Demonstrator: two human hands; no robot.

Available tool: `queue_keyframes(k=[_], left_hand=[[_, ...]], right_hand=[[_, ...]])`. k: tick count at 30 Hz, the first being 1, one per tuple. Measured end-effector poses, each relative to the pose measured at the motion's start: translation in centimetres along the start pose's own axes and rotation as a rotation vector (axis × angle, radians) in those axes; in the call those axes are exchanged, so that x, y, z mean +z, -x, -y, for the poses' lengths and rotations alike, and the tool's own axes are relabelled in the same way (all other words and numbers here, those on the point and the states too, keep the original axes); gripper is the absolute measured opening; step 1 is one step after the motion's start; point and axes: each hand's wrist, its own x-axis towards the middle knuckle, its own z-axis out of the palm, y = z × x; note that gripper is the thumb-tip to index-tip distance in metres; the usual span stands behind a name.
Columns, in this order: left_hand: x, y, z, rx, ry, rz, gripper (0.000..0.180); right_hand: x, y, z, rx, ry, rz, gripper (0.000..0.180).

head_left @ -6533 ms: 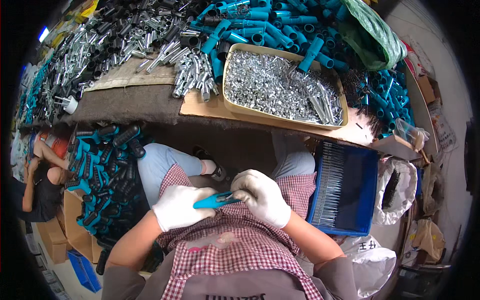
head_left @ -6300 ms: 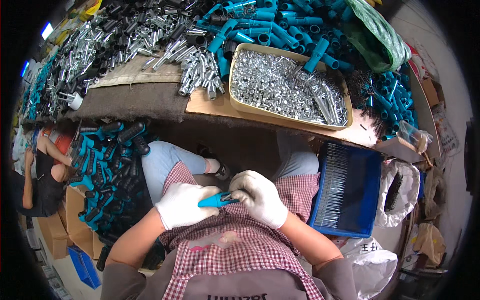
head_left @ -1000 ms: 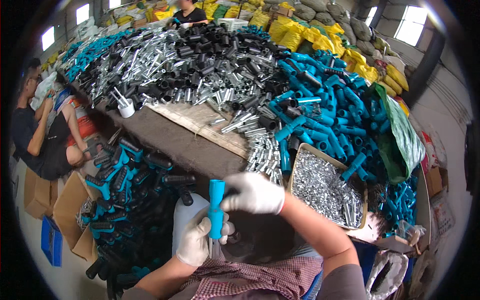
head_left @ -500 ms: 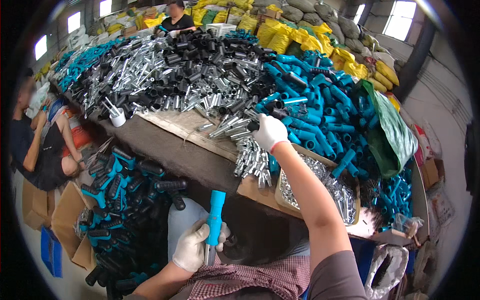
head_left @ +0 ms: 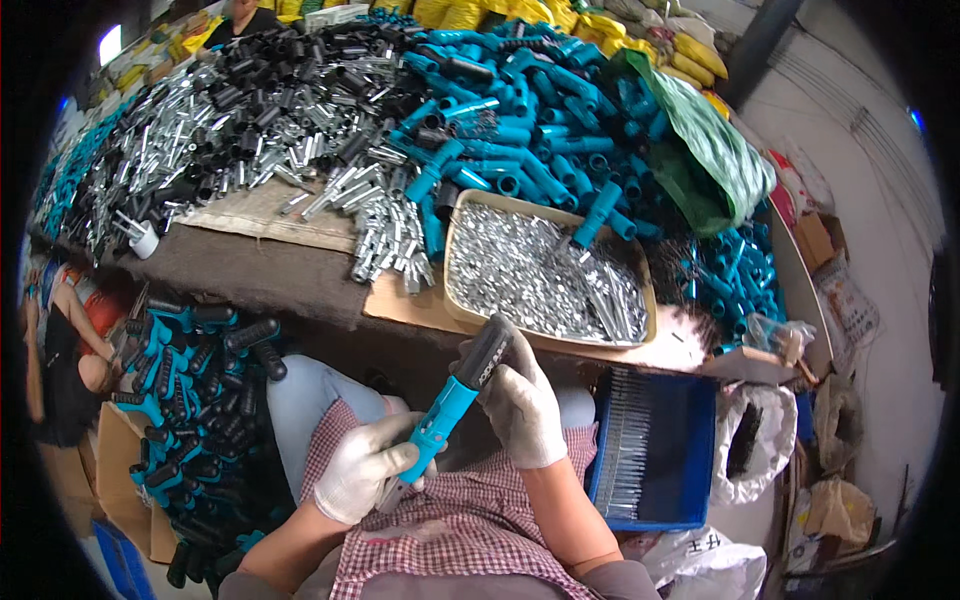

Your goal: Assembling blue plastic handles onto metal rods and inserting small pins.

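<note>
In my lap I hold a teal plastic tube (head_left: pixel 443 420) tilted up to the right, with a metal piece at its lower end. My left hand (head_left: pixel 365 462), in a white glove, is closed round its lower part. A black plastic sleeve (head_left: pixel 487 355) with pale lettering sits in line at the tube's upper end. The gloved fingers of my right hand (head_left: pixel 525 405) wrap round this sleeve. Whether the sleeve is over the tube or only against it, I cannot tell. Beyond my hands stands a cream tray (head_left: pixel 452 300) of small metal parts, with another teal tube (head_left: pixel 598 215) lying in it.
Teal tubes (head_left: pixel 560 140), black sleeves (head_left: pixel 270 80) and metal tubes (head_left: pixel 350 190) are heaped across the table. At my left lie teal-and-black handles (head_left: pixel 190 370). A blue bin (head_left: pixel 675 450) with metal rods is at my right. A co-worker (head_left: pixel 75 350) sits at the left, another (head_left: pixel 243 20) at the back.
My right hand has come back from the pile to my lap, bringing the black sleeve to the teal tube's upper end. The tube now leans right. The view has turned to the right and down.
</note>
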Motion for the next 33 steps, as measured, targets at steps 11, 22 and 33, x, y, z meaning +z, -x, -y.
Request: queue_keyframes(k=[11,22,33], left_hand=[[2.7,-0.8,1.1,-0.093,-0.024,0.001,0.045],[2.3,-1.6,2.5,0.070,-0.568,0.004,0.097],[4.8,-2.5,2.3,0.338,-0.926,0.029,0.056]], right_hand=[[-2.3,3.0,0.0,-0.094,0.428,-0.112,0.072],[-3.7,4.8,6.7,-0.181,1.114,0.431,0.039],[-25.5,-3.5,20.0,-0.224,2.106,-1.084,0.024]])
